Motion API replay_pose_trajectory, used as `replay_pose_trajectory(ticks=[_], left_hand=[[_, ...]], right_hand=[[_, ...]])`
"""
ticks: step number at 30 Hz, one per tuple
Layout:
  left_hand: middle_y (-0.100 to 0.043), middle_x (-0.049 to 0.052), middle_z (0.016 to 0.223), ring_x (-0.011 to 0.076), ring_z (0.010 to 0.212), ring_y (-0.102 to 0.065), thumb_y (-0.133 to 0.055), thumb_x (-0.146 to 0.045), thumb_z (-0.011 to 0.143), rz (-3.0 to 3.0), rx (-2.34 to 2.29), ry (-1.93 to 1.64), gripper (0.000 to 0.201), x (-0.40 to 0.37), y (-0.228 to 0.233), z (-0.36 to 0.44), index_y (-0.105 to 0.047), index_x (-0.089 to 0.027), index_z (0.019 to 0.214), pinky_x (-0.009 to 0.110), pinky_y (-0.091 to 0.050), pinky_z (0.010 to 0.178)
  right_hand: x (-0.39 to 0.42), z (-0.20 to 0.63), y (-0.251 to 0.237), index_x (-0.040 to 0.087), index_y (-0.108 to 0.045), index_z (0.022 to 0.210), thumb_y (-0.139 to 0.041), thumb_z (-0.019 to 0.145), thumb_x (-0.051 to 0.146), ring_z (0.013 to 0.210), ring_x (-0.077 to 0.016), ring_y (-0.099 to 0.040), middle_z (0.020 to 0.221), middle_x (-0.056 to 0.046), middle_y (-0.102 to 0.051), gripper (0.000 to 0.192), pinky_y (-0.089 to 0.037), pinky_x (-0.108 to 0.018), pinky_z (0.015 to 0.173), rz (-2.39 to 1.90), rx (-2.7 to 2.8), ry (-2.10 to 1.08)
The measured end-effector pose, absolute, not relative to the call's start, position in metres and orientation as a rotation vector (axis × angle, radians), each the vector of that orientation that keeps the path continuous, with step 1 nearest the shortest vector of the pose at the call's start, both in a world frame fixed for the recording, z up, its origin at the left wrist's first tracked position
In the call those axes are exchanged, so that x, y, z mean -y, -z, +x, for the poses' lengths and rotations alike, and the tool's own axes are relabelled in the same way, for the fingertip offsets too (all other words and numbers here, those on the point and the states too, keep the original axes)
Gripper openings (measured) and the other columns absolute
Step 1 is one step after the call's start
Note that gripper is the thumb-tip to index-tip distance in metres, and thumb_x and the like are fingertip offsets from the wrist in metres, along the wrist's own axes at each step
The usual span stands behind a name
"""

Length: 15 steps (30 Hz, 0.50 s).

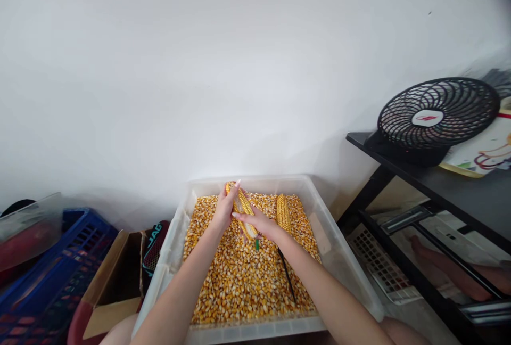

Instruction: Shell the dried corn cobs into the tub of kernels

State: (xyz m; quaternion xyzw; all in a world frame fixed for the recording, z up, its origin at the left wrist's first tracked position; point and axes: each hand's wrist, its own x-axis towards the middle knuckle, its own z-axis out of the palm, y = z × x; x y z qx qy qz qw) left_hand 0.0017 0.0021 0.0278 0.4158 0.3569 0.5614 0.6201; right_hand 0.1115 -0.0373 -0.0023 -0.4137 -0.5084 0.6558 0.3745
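Note:
Both hands are closed round one partly stripped corn cob (pixel 243 205), tilted above a bed of loose kernels (pixel 235 276). My left hand (pixel 224 207) grips its upper end, thumb along the top. Lower down, my right hand (pixel 261 222) wraps the cob, where a pale bare strip shows. A second corn cob (pixel 283 212), still full of kernels, lies on the kernels to the right. Below my right hand is a thin dark rod (pixel 288 278), partly hidden by my forearm. A small green piece (pixel 257 244) shows just under the held cob.
A translucent plastic bin (pixel 175 238) holds the kernels against a white wall. On the left are a cardboard box (pixel 112 313) and a blue crate (pixel 51 270). To the right, a black shelf (pixel 403 174) carries a fan (pixel 435 113); a white basket (pixel 383 265) sits underneath.

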Motion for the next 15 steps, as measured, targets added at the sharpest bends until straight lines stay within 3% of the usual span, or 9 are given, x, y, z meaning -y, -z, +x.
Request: replay_pose_trajectory(ticks=[4, 7, 11, 15], left_hand=[[-0.059, 0.001, 0.068, 0.0150, 0.060, -0.059, -0.057, -0.047, 0.072, 0.987, -0.891, -1.281, 0.033, -0.004, -0.024, 0.002, -0.050, -0.019, 0.087, 0.026, -0.047, 0.056], [-0.059, 0.000, 0.074, 0.0147, 0.065, -0.060, -0.055, -0.045, 0.075, 1.072, -0.857, -1.279, 0.035, -0.006, -0.021, 0.000, -0.045, -0.022, 0.100, 0.026, -0.048, 0.060], [-0.060, 0.001, 0.085, 0.0139, 0.070, -0.060, -0.055, -0.040, 0.076, 1.169, -0.851, -1.254, 0.056, -0.005, -0.024, -0.005, -0.029, -0.026, 0.123, 0.028, -0.048, 0.066], [-0.058, 0.004, 0.096, 0.0156, 0.076, -0.061, -0.057, -0.035, 0.075, 1.182, -0.731, -1.178, 0.070, -0.003, -0.032, -0.009, -0.019, -0.027, 0.132, 0.032, -0.048, 0.072]], right_hand=[[0.037, 0.111, 0.003, 0.022, -0.052, 0.104, -0.063, 0.068, 0.050, 0.046, -0.0140, -0.054, 0.061, 0.002, -0.056, 0.047, -0.041, -0.025, 0.038, -1.068, 1.276, -1.718], [0.037, 0.112, 0.005, 0.021, -0.052, 0.102, -0.062, 0.068, 0.052, 0.045, -0.0133, -0.054, 0.059, 0.002, -0.055, 0.047, -0.042, -0.024, 0.039, -1.054, 1.228, -1.753], [0.036, 0.115, 0.008, 0.019, -0.052, 0.099, -0.058, 0.069, 0.057, 0.042, -0.0138, -0.053, 0.053, 0.003, -0.054, 0.048, -0.038, -0.023, 0.036, -1.021, 1.207, -1.863], [0.035, 0.116, 0.008, 0.018, -0.052, 0.100, -0.057, 0.071, 0.056, 0.042, -0.0138, -0.053, 0.054, 0.002, -0.056, 0.048, -0.037, -0.023, 0.037, -0.949, 1.203, -1.869]])
